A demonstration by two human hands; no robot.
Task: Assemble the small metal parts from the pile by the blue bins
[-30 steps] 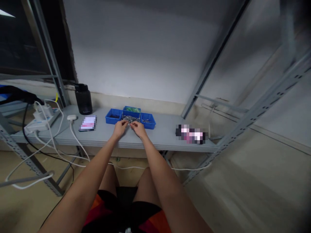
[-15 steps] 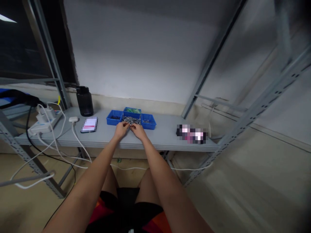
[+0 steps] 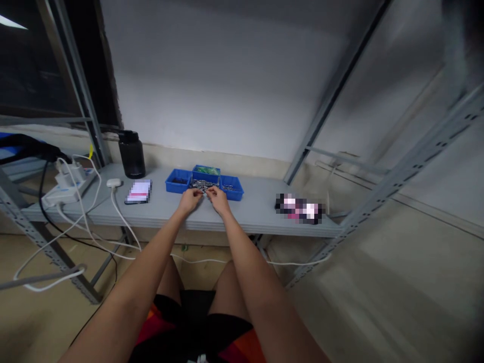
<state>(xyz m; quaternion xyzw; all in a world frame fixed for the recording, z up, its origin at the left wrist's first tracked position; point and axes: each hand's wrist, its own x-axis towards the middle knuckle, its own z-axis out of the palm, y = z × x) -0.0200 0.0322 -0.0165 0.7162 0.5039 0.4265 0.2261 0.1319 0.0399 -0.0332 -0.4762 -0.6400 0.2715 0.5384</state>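
Observation:
My left hand [image 3: 190,200] and my right hand [image 3: 217,198] are close together at the front of the middle blue bin, fingertips pinched. Whatever they grip is too small to make out. Thin silvery metal pieces [image 3: 204,184] fill that middle bin, whose front is partly hidden by my fingers. A left blue bin [image 3: 178,188] contains small dark pieces. More slim metal pieces lie in the right blue bin [image 3: 236,194]. Green-and-clear material [image 3: 207,171] is in the rear blue bin.
On the grey shelf [image 3: 249,217] are a black bottle [image 3: 132,155], a blurred phone [image 3: 139,192], a white charger [image 3: 114,183] and a power strip [image 3: 70,187] with cables at the left. A blurred dark object [image 3: 299,208] lies at the right. Metal uprights flank the shelf.
My right hand has shifted slightly up, its fingertips nearer the middle bin's metal pieces. My left hand stays nearly in place. The view has moved a little.

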